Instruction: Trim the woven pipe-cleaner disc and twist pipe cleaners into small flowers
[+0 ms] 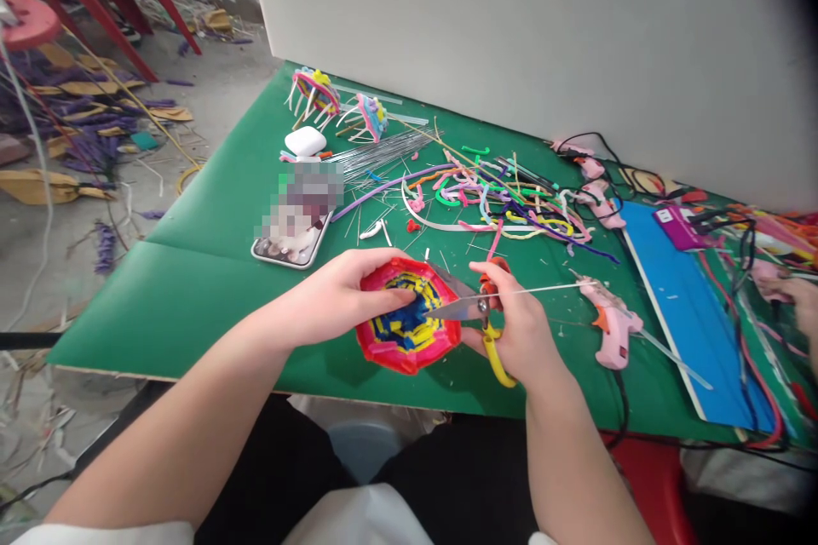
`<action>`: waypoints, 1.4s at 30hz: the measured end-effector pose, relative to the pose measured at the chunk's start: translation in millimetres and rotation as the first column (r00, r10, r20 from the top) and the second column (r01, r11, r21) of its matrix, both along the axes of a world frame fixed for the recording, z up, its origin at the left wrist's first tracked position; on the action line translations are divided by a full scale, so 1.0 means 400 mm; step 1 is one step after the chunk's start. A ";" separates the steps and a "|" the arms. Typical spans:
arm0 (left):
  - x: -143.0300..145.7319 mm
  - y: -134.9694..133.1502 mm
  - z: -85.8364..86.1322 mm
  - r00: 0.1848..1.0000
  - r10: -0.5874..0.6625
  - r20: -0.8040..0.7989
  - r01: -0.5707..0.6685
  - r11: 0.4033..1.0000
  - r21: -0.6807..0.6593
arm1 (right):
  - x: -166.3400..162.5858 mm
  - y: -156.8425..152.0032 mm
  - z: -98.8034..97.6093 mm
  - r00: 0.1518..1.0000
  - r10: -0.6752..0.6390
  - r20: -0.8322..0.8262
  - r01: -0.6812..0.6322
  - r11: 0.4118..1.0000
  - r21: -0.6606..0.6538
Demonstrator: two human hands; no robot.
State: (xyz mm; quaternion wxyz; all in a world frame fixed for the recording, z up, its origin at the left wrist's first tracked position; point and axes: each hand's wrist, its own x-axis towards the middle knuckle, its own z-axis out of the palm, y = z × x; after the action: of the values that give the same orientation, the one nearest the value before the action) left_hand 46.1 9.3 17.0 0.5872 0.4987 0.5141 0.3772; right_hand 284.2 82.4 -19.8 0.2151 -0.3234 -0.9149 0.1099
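Observation:
My left hand [367, 294] grips a shallow bowl-shaped craft piece [409, 349], red at the rim with pink, yellow and blue rings inside. The thumb presses on its inner face and the fingers are hidden behind it. My right hand [515, 324] is closed around scissors [492, 345] with red and yellow handles. Their blades are apart, one reaching across the inside of the piece and the other running behind its upper right edge. A thin pale strip [550, 286] extends from near the blades past my right hand; which hand, if any, holds it I cannot tell.
Pipe cleaners [550, 226] and metal wires [383, 155] litter the green table [192, 213]. A phone [294, 226], white case [305, 140] and two domed craft pieces [314, 92] stand left. A pink glue gun [610, 324] lies right, near a blue board [677, 306] and another person's hand [802, 306].

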 end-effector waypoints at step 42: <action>0.003 0.005 -0.010 0.994 0.021 0.105 -0.015 0.998 -0.060 | -0.013 -0.011 -0.002 1.000 0.004 -0.016 -0.007 0.979 -0.205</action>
State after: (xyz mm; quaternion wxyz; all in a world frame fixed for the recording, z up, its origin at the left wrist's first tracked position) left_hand 47.2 11.2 13.1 0.6244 0.4559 0.4979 0.3929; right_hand 279.0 78.0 -20.5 0.1875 -0.3404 -0.8979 0.2067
